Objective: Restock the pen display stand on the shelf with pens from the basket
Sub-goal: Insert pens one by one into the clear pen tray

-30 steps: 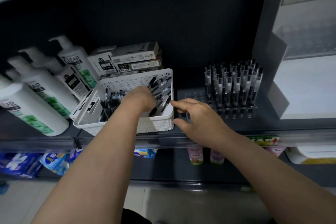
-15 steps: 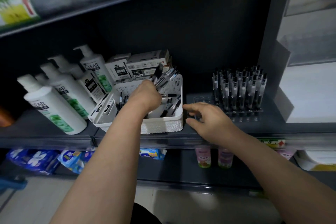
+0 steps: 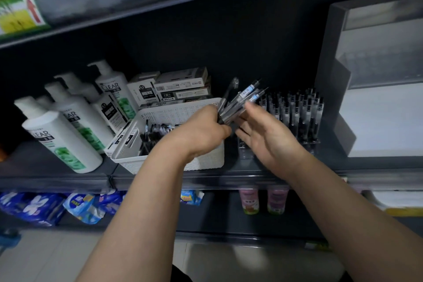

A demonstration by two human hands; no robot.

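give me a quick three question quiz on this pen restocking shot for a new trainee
1. True or false: the left hand grips a bunch of pens lifted out of the basket.
2. The pen display stand is: A) left of the basket, B) right of the basket, C) on the lower shelf.
3. What sits on the shelf left of the basket?
Key: 1 true; 2 B; 3 white pump bottles.

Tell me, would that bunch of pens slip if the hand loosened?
Probably: the pens look smooth and fan out unevenly from the left hand, so some could slide. They seem thin, stiff and likely light. Round barrels would probably roll if dropped.
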